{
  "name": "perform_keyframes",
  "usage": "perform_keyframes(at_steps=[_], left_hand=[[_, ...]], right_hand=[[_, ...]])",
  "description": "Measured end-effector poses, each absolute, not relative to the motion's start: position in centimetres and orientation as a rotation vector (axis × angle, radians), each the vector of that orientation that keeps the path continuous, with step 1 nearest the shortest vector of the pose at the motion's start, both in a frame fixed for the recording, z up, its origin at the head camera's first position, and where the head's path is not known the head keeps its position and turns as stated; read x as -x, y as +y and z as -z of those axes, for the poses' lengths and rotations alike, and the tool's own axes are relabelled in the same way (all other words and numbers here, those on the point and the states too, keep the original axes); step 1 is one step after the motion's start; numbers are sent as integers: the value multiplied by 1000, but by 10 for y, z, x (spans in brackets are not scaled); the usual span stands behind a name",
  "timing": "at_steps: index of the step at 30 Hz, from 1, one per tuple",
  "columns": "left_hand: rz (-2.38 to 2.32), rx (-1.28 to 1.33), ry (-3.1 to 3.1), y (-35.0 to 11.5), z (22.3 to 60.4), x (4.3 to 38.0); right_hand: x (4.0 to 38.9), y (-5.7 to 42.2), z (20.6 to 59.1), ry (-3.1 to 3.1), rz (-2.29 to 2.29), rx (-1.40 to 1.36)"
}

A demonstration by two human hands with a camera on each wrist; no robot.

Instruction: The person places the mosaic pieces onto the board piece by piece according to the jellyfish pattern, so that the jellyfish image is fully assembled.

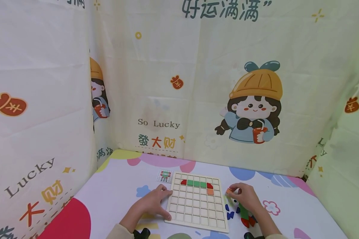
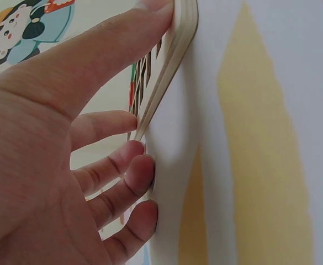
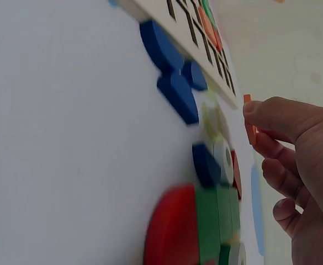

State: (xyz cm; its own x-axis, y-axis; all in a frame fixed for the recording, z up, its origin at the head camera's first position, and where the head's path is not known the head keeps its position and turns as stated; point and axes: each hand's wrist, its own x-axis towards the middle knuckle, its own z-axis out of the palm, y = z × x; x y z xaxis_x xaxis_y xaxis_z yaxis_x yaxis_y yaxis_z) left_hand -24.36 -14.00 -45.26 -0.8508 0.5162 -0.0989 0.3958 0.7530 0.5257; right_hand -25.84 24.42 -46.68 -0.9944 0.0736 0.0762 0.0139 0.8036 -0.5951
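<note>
A pale wooden grid board (image 1: 197, 202) lies on the table, with red and green tiles in its second row and one orange tile (image 1: 210, 191) below them. My left hand (image 1: 155, 202) rests on the board's left edge, thumb on the rim (image 2: 180, 33), fingers loosely curled on the tablecloth. My right hand (image 1: 243, 196) sits just right of the board and pinches a small orange tile (image 3: 250, 130) between thumb and forefinger, above a heap of loose pieces.
Loose blue, green, red and white pieces (image 3: 205, 182) lie to the right of the board. A small pattern card (image 1: 165, 176) sits at the board's far left corner. Printed cloth walls (image 1: 179, 83) close in the table on three sides.
</note>
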Motion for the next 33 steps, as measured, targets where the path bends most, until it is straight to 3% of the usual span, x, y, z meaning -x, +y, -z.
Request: perform_keyframes(at_steps=[13, 22, 33], left_hand=[[-752, -730, 2714, -141, 456, 245], [-737, -709, 2716, -141, 457, 246], [-735, -680, 2716, -141, 457, 246]], right_hand=[[272, 192, 469, -2824, -1111, -110], [275, 167, 472, -2792, -1144, -416], [280, 137, 475, -2828, -1073, -475]])
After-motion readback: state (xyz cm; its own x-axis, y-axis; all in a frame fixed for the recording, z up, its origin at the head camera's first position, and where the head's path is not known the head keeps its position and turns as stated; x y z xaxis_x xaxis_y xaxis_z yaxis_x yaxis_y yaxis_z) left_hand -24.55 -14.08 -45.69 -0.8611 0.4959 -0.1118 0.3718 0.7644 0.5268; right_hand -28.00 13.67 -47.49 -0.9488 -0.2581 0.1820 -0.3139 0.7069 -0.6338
